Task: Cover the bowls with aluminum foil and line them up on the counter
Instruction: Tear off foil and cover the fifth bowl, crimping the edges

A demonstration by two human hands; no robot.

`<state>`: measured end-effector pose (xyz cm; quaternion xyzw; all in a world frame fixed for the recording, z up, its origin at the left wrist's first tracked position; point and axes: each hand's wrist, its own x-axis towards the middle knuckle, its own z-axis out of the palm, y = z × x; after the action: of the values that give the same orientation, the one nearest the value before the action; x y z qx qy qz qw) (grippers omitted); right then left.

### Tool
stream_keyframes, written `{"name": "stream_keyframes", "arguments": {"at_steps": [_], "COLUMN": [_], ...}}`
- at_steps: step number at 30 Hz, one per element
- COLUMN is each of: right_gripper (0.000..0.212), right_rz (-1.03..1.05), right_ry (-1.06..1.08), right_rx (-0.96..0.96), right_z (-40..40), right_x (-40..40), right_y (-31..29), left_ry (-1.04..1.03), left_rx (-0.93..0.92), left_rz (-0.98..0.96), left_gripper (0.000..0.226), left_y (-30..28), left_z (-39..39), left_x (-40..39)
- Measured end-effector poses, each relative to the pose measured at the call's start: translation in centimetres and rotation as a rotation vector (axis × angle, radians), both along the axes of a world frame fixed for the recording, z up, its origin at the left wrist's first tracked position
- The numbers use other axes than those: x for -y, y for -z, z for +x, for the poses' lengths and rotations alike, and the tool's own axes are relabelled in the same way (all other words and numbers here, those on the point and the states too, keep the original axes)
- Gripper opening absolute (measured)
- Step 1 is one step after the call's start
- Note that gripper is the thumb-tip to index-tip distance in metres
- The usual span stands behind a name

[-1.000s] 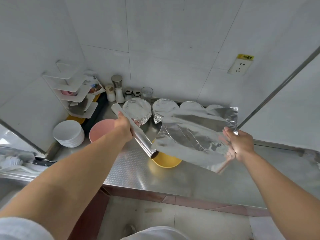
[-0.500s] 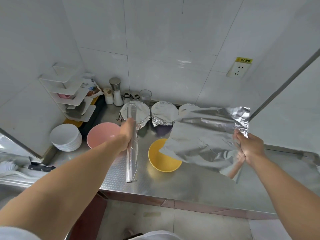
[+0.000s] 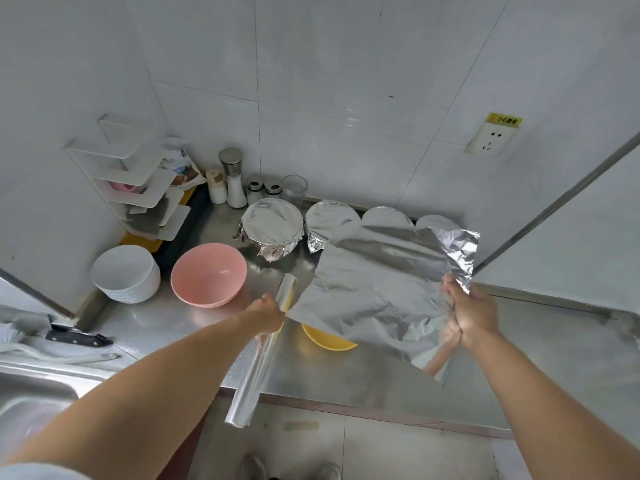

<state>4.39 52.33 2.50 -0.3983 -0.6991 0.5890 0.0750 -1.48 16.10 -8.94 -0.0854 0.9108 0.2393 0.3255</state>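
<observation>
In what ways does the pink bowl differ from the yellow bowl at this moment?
The pink bowl stands fully in view, while the yellow bowl is mostly hidden under the loose foil sheet. The pink bowl sits left of the foil roll, near the stacked white bowls; the yellow bowl sits right of it, closer to the counter's front edge. Both are upright on the counter and not yet wrapped.

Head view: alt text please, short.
Over a steel counter, the right hand holds a torn foil sheet above a yellow bowl; the left hand grips the foil roll. Pink bowl uncovered; foil-covered bowls line the wall.
</observation>
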Motion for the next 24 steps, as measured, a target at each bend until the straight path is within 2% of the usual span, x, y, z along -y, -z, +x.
{"name": "stream_keyframes", "arguments": {"at_steps": [5,7,11,15,24], "right_gripper": [0.034,0.034,0.031,0.030,0.031], "right_rz": [0.040,0.061,0.069,0.061,0.088], "right_ry": [-0.018,-0.032,-0.020,-0.027,-0.035], "right_rx": [-0.034,-0.026,-0.055,-0.073,-0.039], "right_z": [0.3,0.6,0.9,1.0,1.1], "right_x": [2.0,2.6,3.4,3.8,4.5], "right_y": [0.9,1.0,1.4,1.5,3.2], "left_ry": [0.094,0.015,0.029,0.173,0.269], "left_rx": [0.012,0.009,-0.065,-0.098,-0.224], "left_rz": [0.015,0.035,-0.058,-0.174,-0.303], "left_gripper": [0.048,0.039,0.050,0.034,0.039], "left_y": [2.3,2.9,3.4,3.9,4.2], "left_z": [-0.1,-0.4,-0.8,-0.8,-1.0], "left_x": [0.3,0.3,-0.5,-0.5,0.4]}}
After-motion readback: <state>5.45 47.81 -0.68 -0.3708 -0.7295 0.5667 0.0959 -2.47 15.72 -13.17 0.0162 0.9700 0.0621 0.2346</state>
